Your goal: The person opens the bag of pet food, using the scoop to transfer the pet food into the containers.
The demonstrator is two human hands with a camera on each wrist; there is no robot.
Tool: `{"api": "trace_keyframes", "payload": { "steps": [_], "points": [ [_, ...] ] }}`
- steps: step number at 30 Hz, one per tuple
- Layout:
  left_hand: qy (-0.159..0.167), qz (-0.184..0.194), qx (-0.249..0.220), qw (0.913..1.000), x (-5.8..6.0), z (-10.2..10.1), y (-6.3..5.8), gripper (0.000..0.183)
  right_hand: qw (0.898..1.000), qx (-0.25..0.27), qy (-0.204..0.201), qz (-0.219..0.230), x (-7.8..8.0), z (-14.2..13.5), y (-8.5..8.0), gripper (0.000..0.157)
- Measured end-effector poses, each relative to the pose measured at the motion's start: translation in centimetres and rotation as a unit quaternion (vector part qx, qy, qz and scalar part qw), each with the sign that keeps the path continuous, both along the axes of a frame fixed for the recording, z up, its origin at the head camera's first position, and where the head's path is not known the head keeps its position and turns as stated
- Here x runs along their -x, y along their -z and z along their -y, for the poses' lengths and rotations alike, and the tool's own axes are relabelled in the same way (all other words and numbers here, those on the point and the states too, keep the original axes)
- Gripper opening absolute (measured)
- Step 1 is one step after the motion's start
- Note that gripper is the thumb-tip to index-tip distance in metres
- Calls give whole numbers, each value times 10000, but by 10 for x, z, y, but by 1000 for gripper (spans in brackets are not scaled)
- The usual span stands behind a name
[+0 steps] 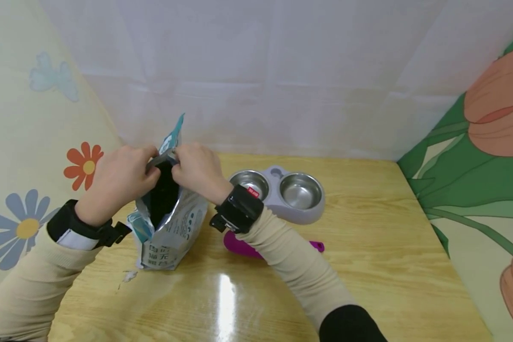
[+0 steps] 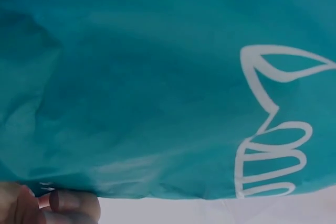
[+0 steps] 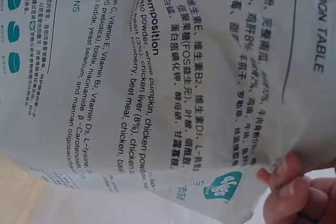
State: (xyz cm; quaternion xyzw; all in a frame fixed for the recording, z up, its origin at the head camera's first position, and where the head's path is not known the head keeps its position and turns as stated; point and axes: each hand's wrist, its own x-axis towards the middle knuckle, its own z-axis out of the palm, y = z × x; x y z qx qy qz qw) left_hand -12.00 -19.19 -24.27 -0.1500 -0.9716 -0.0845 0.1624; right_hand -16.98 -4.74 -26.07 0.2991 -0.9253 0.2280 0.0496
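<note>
A white and teal pet food bag (image 1: 177, 232) stands upright on the left of the table, its mouth spread and its inside dark. My left hand (image 1: 121, 178) pinches the left edge of the mouth. On the opposite edge, my right hand (image 1: 198, 168) grips the rim with thumb and curled fingers. The left wrist view is filled by the bag's teal side (image 2: 157, 98), with my fingertips (image 2: 73, 205) at its edge. In the right wrist view the printed white side (image 3: 147, 103) shows ingredient text, with my fingers (image 3: 289, 192) at its edge.
A grey double pet bowl (image 1: 309, 216) with two steel dishes stands right of the bag, partly behind my right wrist. A magenta scoop (image 1: 241, 247) lies in front of it, under my right forearm. A torn scrap (image 1: 130, 275) lies near the bag on the wooden table (image 1: 384, 237).
</note>
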Motion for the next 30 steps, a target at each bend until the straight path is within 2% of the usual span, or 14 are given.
{"api": "trace_keyframes", "payload": {
  "steps": [10,17,24,30],
  "points": [
    [-98,-103,45,9999,-1,6,-2,6,9998,-133,26,-137,2,-6,0,19],
    [-45,-49,-66,10000,1,10,-2,9,9998,28,19,-174,2,-10,2,18],
    [-207,-53,-30,9998,2,12,-3,10,9998,98,38,-147,2,-12,3,13],
    [-213,-95,-87,9997,2,12,-3,12,9998,118,82,-152,2,-15,4,12]
  ]
}}
